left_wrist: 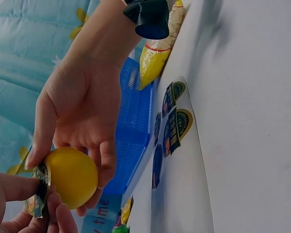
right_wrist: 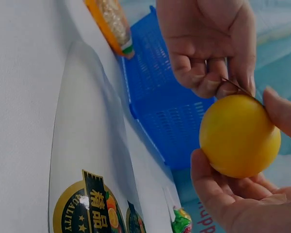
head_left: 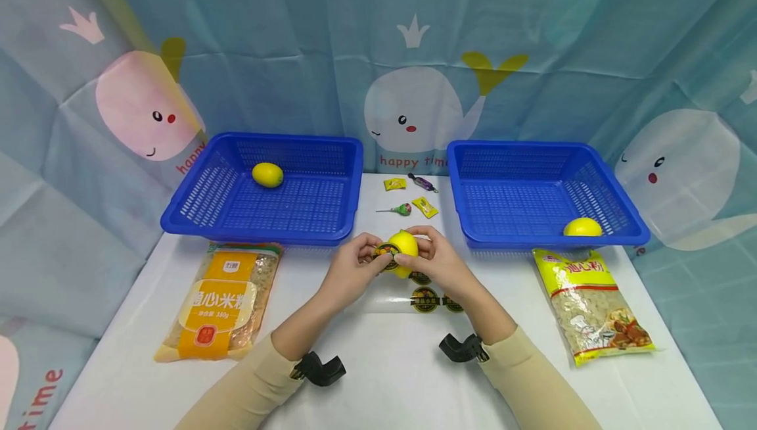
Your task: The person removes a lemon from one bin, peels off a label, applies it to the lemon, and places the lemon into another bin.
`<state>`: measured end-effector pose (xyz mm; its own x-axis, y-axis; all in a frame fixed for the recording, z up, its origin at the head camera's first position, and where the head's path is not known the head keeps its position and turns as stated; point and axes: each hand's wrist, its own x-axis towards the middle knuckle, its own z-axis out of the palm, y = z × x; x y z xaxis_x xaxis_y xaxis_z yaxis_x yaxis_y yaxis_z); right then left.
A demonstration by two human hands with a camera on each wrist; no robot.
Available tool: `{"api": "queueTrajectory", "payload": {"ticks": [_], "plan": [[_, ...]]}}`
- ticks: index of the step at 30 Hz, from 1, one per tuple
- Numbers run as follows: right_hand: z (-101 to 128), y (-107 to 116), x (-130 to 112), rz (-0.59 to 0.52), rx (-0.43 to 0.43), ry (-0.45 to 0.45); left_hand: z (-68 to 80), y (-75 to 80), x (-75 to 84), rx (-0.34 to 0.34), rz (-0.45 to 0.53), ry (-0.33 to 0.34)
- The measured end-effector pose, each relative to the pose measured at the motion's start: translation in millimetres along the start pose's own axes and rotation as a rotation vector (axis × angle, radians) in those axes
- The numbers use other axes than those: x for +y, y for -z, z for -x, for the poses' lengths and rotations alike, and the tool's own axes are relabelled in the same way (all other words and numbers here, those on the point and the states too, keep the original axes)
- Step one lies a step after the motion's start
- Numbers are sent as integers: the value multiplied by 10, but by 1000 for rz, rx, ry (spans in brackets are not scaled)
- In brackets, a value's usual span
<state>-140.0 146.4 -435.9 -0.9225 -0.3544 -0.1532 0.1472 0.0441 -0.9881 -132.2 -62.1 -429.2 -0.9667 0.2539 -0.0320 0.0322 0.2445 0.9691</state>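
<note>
Lemon [head_left: 406, 242], frame centre: the right hand [head_left: 439, 259] grips it, seemingly to steady it against the sticker [head_left: 387, 250] the left hand [head_left: 351, 269] pinches.

An orange-labelled clear plastic bag [head_left: 215, 305] lies near a blue perforated plastic basket [head_left: 290, 210], a yellow-topped clear plastic bag [head_left: 594, 308] near a matching blue basket [head_left: 508, 206]; between the baskets, a green-wrapped lollipop [head_left: 405, 209] and three wrapped sweets [head_left: 424, 207]
</note>
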Motion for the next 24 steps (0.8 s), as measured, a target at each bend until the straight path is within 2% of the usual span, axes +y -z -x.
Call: {"api": "queueTrajectory", "payload": {"ticks": [9,15,20,24], "plan": [[24,-3,-17,1,54,62,11,19,48,38,-64,-14],[57,28,-27,110,63,105,9,6,64,48,-58,-13],[77,25,-35,185,51,99,21,-14,87,82,-50,-35],[87,20,-36,155,45,73,37,-15,108,112,-51,-38]]}}
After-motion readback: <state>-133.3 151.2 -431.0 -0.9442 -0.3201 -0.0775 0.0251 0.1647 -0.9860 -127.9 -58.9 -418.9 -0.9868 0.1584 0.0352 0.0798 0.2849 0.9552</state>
